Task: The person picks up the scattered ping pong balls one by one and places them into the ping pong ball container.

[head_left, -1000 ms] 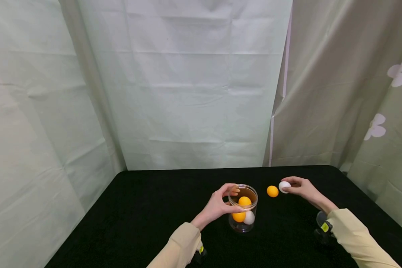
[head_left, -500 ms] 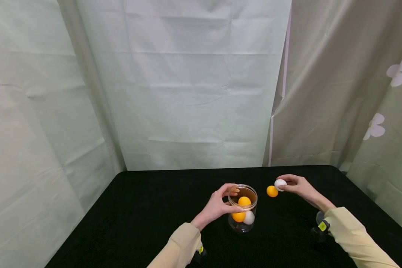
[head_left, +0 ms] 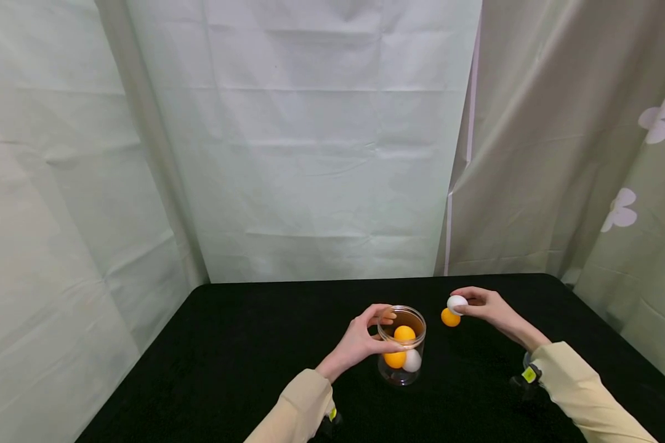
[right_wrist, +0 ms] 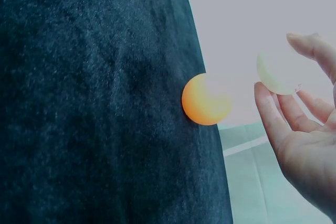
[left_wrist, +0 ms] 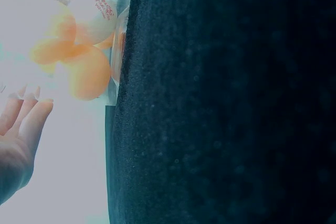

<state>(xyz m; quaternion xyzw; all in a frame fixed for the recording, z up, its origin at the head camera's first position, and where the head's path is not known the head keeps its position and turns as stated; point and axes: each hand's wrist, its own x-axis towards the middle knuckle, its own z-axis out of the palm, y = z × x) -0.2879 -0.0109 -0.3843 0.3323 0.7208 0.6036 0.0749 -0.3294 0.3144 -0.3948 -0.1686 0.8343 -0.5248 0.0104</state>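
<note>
My left hand [head_left: 360,338] grips a clear jar [head_left: 401,375] near its rim, fingers on the far side and thumb on the near side. Inside the jar are orange table tennis balls [head_left: 404,333] and a white one [left_wrist: 93,18] with red print. The jar stands upright on the black table. Between the thumb and fingertips of my right hand [head_left: 490,309] is a white table tennis ball [head_left: 457,304], raised off the table. Just below it in the head view, a loose orange ball [right_wrist: 202,99] lies on the cloth, partly overlapped by the white one.
Black cloth covers the table [head_left: 255,357]. Pale curtains [head_left: 321,154] hang behind its far edge and along the left, and a beige curtain with flower shapes [head_left: 620,210] hangs at the right.
My right hand has moved left with the white ball, from beside the loose orange ball to above it. The left hand and jar have stayed in place.
</note>
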